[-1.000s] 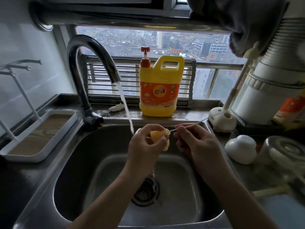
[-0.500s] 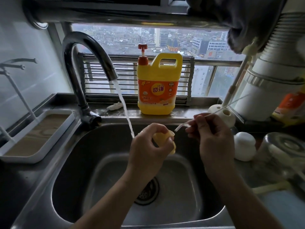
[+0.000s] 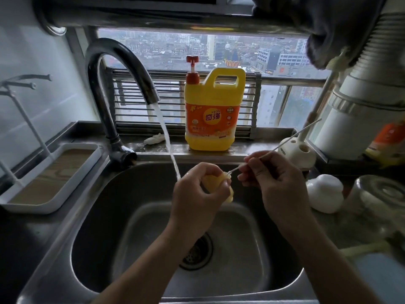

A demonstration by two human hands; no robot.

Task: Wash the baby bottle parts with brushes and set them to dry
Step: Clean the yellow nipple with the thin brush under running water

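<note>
Yellow KEON 奇强 jug (image 3: 213,110) stands behind left hand (image 3: 195,194) holding yellowish bottle part (image 3: 229,194).

L grip (image 3: 195,194) curled tight, R grip (image 3: 278,185) in thumb-finger pinch just beside it, forearms reaching fwd.

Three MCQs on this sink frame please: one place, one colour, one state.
1. Where does the yellow plastic detergent jug stand? A in a cupboard B on the window ledge C in a tray
2. What colour is the jug's pump top? A blue B green C red
3. What is the left hand doing? A gripping a pale yellow silicone bottle part B lying flat, empty C resting on the jug

Key: 1 B, the jug stands on the ledge behind the steel sink; 2 C, the pump is red beside the yellow handle; 3 A, its fingers curl round the part over the sink.
</note>
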